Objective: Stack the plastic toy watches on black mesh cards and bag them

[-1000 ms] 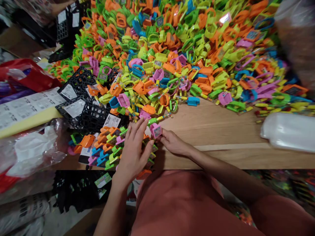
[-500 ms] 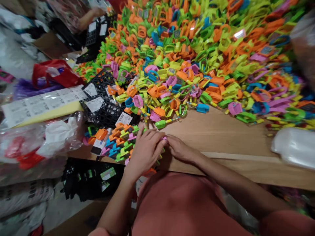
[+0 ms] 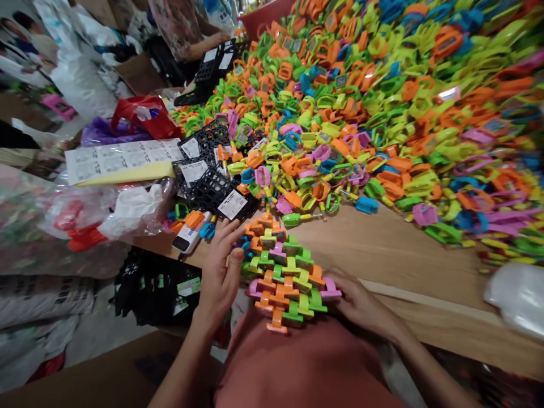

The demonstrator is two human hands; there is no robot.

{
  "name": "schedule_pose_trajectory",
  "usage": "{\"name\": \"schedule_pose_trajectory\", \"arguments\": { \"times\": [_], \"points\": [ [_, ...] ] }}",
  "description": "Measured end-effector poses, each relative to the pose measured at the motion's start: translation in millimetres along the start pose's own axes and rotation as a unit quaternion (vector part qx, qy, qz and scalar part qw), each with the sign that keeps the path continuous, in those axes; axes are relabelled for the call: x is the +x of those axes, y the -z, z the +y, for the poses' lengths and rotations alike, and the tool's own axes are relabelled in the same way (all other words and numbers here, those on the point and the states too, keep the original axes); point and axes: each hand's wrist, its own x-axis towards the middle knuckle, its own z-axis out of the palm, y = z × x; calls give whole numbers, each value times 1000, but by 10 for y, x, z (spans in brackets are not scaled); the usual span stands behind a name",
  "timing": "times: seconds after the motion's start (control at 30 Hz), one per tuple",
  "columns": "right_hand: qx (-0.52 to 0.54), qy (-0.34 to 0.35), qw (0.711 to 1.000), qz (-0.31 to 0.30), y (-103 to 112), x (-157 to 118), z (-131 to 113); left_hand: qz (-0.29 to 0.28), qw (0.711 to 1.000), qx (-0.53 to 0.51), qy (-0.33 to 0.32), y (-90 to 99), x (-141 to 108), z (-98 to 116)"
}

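A lattice of interlocked plastic toy pieces (image 3: 283, 280) in orange, green, lime and pink lies fanned out at the table's near edge, reaching over it towards my shirt. My left hand (image 3: 219, 277) presses its left side with the thumb, fingers spread. My right hand (image 3: 361, 300) has its fingertips against the right end, by a pink piece. A small white card with a black square (image 3: 187, 236) lies just beyond my left hand. The lattice's lower pieces are partly hidden against my shirt.
A huge heap of loose coloured plastic toys (image 3: 382, 113) covers the wooden table (image 3: 408, 249). Black plastic crates with labels (image 3: 212, 181) stand at its left, near a printed label sheet (image 3: 123, 161) and a clear plastic bag (image 3: 106, 209). A co-worker's hand (image 3: 216, 38) shows far left.
The compact bunch under my hands has opened into a wide lattice. My hands have moved apart to its sides, and the view has swung, showing more of the left side.
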Motion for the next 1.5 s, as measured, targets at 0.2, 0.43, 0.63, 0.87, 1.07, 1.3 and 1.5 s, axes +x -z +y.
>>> {"name": "schedule_pose_trajectory", "arguments": {
  "times": [0.2,0.43,0.63,0.87,1.07,1.3,1.5],
  "points": [
    [-27,-18,999,-16,73,-312,-258,-138,987,-1,-77,-497,125,25],
    [-108,-137,957,234,805,-1041,-184,-207,956,-39,-206,-1167,603,205],
    [-295,-276,731,550,1690,-2131,388,-224,945,-43,-233,-1374,786,234],
    [-328,-345,642,601,2015,-2355,913,-234,944,-39,-231,-1367,798,234],
    [-316,-350,650,596,2160,-2313,866,-243,942,-35,-230,-1359,807,231],
    [-353,-342,645,586,2719,-2036,571,-240,942,-35,-233,-1361,804,249],
    [-389,-292,624,611,3291,-1535,201,-240,947,-42,-210,-1369,803,217]
  ]
}}
